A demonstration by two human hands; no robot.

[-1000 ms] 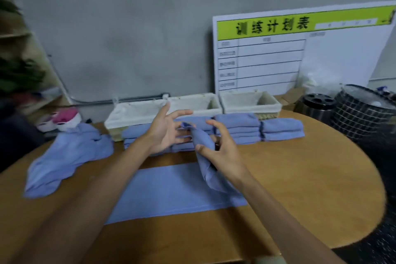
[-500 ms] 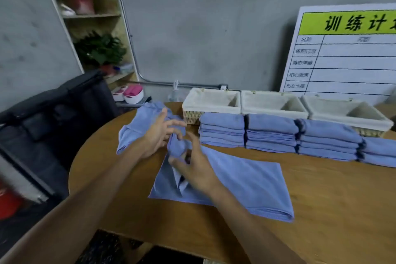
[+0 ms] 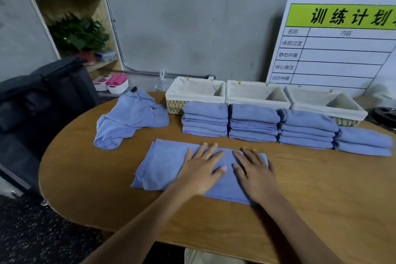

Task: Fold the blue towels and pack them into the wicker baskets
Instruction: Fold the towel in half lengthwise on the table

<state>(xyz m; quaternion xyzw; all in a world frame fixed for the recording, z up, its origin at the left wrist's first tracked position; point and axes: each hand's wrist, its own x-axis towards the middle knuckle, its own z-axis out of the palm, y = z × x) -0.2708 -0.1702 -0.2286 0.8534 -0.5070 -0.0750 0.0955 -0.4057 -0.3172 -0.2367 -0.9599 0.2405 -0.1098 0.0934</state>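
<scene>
A half-folded blue towel (image 3: 162, 165) lies flat on the wooden table (image 3: 321, 195) in front of me. My left hand (image 3: 202, 169) and my right hand (image 3: 256, 172) press on it side by side, palms down, fingers straight. Behind it stand several stacks of folded blue towels (image 3: 252, 123), with a lower stack (image 3: 364, 141) at the right. Three lined wicker baskets (image 3: 257, 97) line the back edge, with nothing in them that I can see. A crumpled pile of unfolded blue towels (image 3: 130, 118) sits at the back left.
A black case (image 3: 42, 100) stands left of the table. A shelf with plants (image 3: 77, 34) and pink-and-white slippers (image 3: 113, 82) is behind it. A white board with a green header (image 3: 338, 49) leans on the wall at the right.
My hands have let go of the lifted towel end and now lie flat on the towel, which is folded over into a shorter rectangle. The view shifted slightly.
</scene>
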